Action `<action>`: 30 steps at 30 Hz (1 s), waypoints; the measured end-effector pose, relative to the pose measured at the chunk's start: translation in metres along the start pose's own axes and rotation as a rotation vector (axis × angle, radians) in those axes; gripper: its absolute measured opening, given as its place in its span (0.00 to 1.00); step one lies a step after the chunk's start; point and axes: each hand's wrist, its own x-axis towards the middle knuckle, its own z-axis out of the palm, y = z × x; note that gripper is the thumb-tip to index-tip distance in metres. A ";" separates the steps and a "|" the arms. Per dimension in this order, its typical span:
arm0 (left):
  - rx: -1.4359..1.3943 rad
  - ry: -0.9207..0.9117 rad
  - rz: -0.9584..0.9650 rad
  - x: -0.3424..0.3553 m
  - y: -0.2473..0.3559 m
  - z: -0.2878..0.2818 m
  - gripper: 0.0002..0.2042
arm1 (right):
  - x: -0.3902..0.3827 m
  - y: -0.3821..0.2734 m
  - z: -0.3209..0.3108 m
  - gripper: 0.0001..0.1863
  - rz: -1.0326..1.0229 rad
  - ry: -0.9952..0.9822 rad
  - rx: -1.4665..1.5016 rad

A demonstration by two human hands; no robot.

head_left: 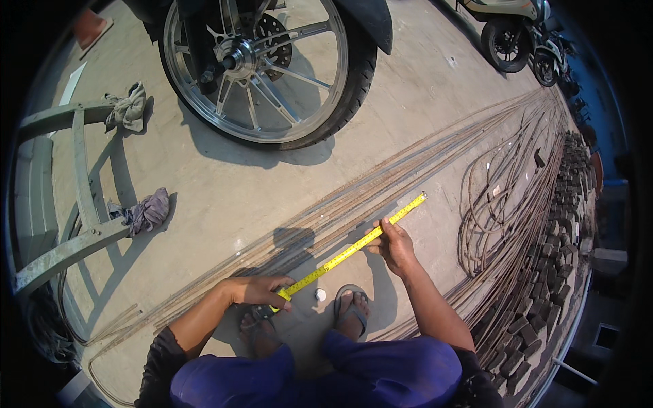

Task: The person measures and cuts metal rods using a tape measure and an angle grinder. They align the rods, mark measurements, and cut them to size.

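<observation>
concrete floor; both hands (262, 289) (394, 245) stretch yellow tape measure (354, 248) over rebar (408, 170).

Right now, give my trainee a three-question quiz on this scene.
1. True or false: both hands hold the yellow tape measure.
2. What lies under the tape? A) long steel rods B) a rag C) a brick pile
3. Which hand grips the tape's case end, close to the feet?

Key:
1. True: the left hand and right hand stretch it out.
2. A: it runs along the steel rods on the concrete floor.
3. The left hand, fingers curled around it.
</observation>
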 end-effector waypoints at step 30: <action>0.725 1.567 -0.003 -0.094 -0.058 -0.066 0.35 | -0.045 0.106 0.079 0.27 -0.425 -0.699 -1.795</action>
